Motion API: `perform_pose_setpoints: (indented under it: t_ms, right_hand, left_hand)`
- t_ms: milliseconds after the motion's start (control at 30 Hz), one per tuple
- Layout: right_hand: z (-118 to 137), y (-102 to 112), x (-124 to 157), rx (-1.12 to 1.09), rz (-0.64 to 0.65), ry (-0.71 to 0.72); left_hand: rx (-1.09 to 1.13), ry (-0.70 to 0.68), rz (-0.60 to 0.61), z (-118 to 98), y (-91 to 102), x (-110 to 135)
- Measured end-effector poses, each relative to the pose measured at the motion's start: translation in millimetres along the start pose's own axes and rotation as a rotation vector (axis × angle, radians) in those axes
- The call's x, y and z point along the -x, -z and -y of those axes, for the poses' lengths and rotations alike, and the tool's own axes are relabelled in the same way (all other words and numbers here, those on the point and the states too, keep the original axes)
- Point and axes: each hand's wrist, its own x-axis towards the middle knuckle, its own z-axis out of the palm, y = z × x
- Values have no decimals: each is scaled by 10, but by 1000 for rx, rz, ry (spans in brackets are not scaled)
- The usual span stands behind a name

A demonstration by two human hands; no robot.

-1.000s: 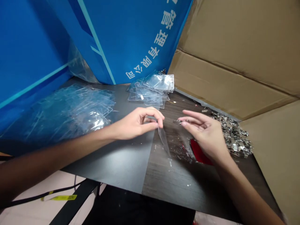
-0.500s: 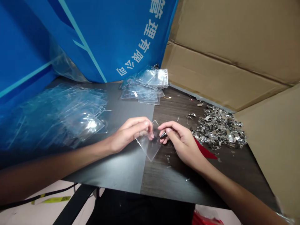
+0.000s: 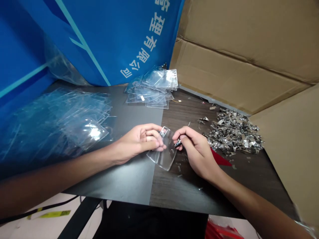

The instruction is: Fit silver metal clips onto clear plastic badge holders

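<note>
My left hand (image 3: 142, 141) pinches a clear plastic badge sleeve (image 3: 163, 154) by its upper edge, just above the dark table (image 3: 129, 179). My right hand (image 3: 195, 149) is closed on a small metal clip (image 3: 177, 143) and holds it against the sleeve's right edge. The two hands nearly touch over the middle of the table. A heap of loose metal clips (image 3: 233, 134) lies to the right of my right hand.
A pile of clear sleeves (image 3: 62, 122) covers the left of the table, and a smaller stack (image 3: 154, 88) lies at the back. A blue bag (image 3: 112, 36) and cardboard walls (image 3: 236, 63) close in the back and right. Something red (image 3: 219, 159) lies by my right wrist.
My right hand came in from the clip heap with a clip and met the left hand. The sleeve turned from hanging edge-on to lying flatter between both hands.
</note>
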Motion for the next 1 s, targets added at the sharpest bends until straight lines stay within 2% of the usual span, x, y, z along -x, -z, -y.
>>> perform_pose_setpoints:
  t_ms: [167, 267, 400, 467, 600, 767, 900, 1000]
  right_hand:
    - [28, -9, 30, 116, 2, 81]
    - [28, -20, 35, 71, 1, 60]
    - [28, -21, 26, 60, -73, 66]
    - [34, -16, 21, 79, -86, 74]
    - [48, -13, 11, 57, -26, 21]
    - [46, -19, -14, 62, 73, -97]
    - [65, -21, -14, 64, 81, -78]
    - [105, -24, 6, 63, 72, -59]
  left_hand:
    - [-7, 88, 49, 24, 8, 18]
    - [-54, 48, -1, -15, -6, 24]
    - [-29, 7, -49, -76, -40, 24]
    - [-17, -4, -35, -81, -56, 27]
    - [-11, -8, 11, -51, -72, 39]
    - [-156, -29, -25, -34, -52, 35]
    - [-315, -96, -76, -46, -30, 25]
    - [-395, -101, -63, -41, -53, 34]
